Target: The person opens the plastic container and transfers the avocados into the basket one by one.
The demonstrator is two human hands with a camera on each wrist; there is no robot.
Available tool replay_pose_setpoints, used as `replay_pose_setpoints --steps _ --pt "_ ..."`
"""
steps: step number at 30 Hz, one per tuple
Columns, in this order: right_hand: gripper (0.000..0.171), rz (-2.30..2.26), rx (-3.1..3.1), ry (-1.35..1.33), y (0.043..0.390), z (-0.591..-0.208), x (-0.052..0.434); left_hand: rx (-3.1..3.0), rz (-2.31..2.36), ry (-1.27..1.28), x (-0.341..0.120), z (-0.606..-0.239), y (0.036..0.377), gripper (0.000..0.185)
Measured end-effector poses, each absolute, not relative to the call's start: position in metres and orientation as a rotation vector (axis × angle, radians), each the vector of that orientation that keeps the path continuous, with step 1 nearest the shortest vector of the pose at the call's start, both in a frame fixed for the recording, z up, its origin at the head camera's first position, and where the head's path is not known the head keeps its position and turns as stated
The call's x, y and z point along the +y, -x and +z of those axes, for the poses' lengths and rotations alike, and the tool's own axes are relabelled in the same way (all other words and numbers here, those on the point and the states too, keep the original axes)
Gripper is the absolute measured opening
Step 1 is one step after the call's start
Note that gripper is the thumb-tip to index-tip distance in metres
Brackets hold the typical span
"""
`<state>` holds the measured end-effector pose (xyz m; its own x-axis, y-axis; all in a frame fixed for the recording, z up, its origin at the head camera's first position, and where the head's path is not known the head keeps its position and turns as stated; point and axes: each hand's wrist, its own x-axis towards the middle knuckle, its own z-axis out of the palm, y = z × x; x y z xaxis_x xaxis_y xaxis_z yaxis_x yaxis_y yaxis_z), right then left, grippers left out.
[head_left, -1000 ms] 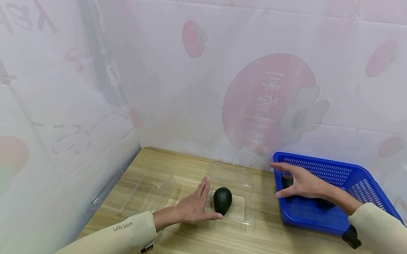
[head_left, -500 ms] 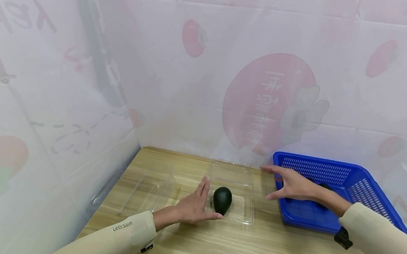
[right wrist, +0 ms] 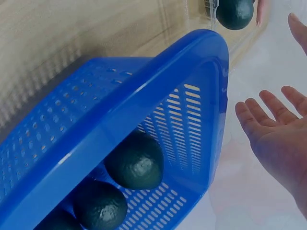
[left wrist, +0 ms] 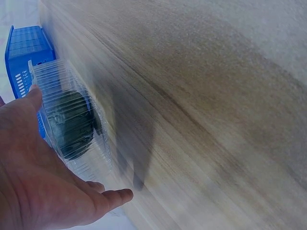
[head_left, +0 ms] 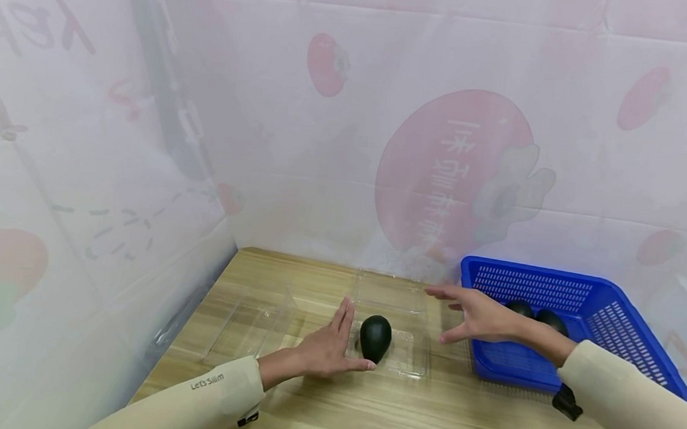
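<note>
A dark green avocado sits in a clear plastic clamshell box, whose lid lies folded back toward the wall. Beside the box's left side is my left hand, fingers straight and thumb stretched along the front; in the left wrist view the thumb is at the box's edge. My right hand hovers over the left rim of the blue basket, fingers spread and nothing in them. Inside that basket the right wrist view shows three avocados, partly hidden by the rim.
Another clear plastic container stands on the left of the wooden table. Behind the table hangs a printed cloth wall, and another cloth side closes off the left.
My right hand has moved left, from over the basket toward the clamshell box, uncovering avocados in the basket. The left hand and the boxed avocado have stayed in place.
</note>
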<state>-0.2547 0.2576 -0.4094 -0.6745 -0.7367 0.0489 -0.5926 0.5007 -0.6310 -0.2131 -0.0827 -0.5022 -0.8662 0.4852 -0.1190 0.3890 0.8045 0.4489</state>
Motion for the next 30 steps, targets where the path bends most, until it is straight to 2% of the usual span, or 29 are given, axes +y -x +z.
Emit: replay_pose_setpoints --steps 30 --pt "0.085 -0.894 2.455 1.141 0.25 -0.426 0.225 2.749 0.618 -0.668 -0.084 -0.502 0.213 0.127"
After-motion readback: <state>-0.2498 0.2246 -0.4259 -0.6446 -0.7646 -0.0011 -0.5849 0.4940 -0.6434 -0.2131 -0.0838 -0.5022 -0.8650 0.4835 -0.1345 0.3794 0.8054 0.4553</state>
